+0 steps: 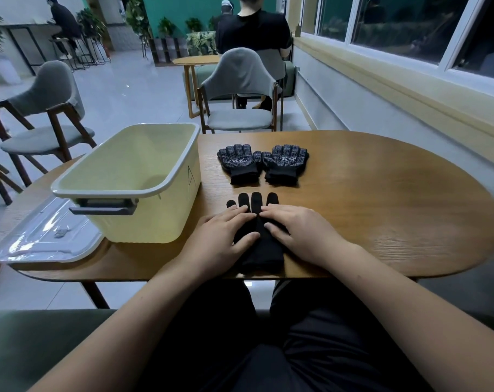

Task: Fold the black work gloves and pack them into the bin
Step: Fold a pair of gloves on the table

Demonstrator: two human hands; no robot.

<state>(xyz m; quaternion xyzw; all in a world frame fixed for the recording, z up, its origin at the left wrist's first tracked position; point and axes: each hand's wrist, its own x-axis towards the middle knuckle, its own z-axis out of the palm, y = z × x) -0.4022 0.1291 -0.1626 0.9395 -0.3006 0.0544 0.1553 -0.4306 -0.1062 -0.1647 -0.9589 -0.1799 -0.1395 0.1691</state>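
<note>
A plain black glove (259, 247) lies flat near the table's front edge, fingers pointing away from me. My left hand (224, 236) rests flat on its left side and my right hand (296, 230) rests flat on its right side, fingers straight. Further back lie two black gloves with white dotted palms, one on the left (240, 161) and one on the right (286, 162), side by side, cuffs toward me. The pale yellow bin (180, 154) stands to the left, with nothing visible inside.
A clear plastic lid (45, 239) lies at the table's front left corner beside the bin. The wooden table (381, 199) is rounded on the right. Grey chairs stand behind and to the left. People sit in the background.
</note>
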